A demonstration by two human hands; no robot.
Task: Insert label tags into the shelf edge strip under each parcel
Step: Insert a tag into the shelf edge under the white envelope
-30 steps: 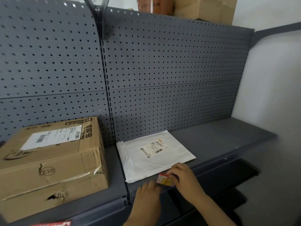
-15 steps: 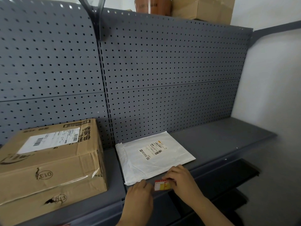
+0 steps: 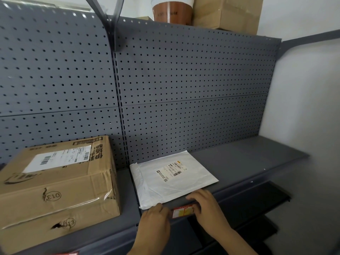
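A small red and yellow label tag [image 3: 183, 212] lies flat against the shelf edge strip [image 3: 239, 195] just below the white mailer parcel [image 3: 173, 176]. My left hand [image 3: 156, 220] holds the tag's left end and my right hand [image 3: 207, 207] covers its right end. A brown cardboard box [image 3: 57, 183] marked 013 sits on the shelf to the left. Another red tag [image 3: 68, 253] shows at the bottom edge under the box.
A grey pegboard back panel [image 3: 184, 89] rises behind the shelf [image 3: 248, 159]. A lower dark shelf [image 3: 266, 197] juts out at the right. A white wall [image 3: 303, 107] closes the right side. A brown tub [image 3: 172, 12] and a carton [image 3: 228, 12] stand on top.
The tag has gone from tilted in my right fingers to lying level along the edge strip, with both hands now pinching its ends. My left hand rose to meet it.
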